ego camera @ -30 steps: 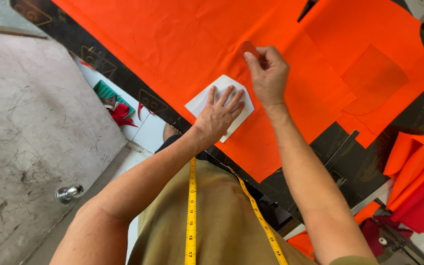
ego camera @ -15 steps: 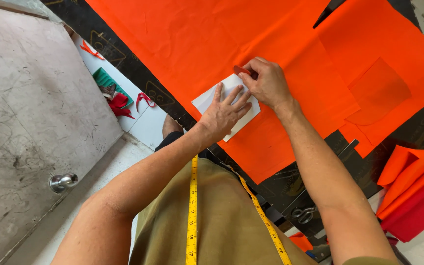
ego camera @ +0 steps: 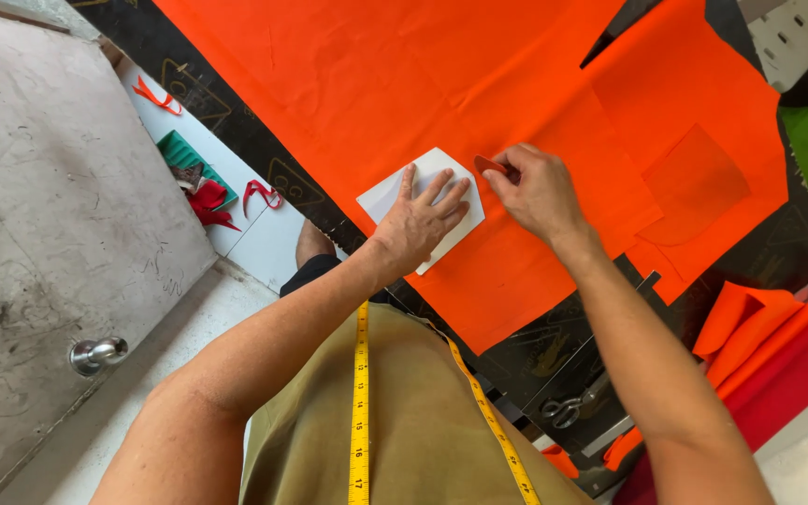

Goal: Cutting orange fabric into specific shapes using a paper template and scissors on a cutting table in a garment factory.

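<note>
A large sheet of bright orange fabric [ego camera: 404, 84] lies spread over a dark table. On it rests a white paper pattern piece [ego camera: 387, 194] with an angled outline. My left hand [ego camera: 420, 221] presses flat on that paper, fingers spread. My right hand [ego camera: 537, 190] pinches a small red piece of tailor's chalk [ego camera: 489, 165] against the fabric at the paper's upper right edge. A smaller orange cut piece [ego camera: 694, 182] lies on the fabric to the right.
A yellow tape measure [ego camera: 361, 402] hangs round my neck. Scissors [ego camera: 568, 408] lie on the dark table [ego camera: 526, 360] near me. Folded orange and red cloth [ego camera: 778, 346] is stacked at the right. Fabric scraps [ego camera: 203, 192] litter the floor at left, beside a door with a metal knob [ego camera: 97, 353].
My right hand has moved along the paper's edge toward its right corner with the chalk. The left hand stays pressed on the paper. The view has shifted slightly.
</note>
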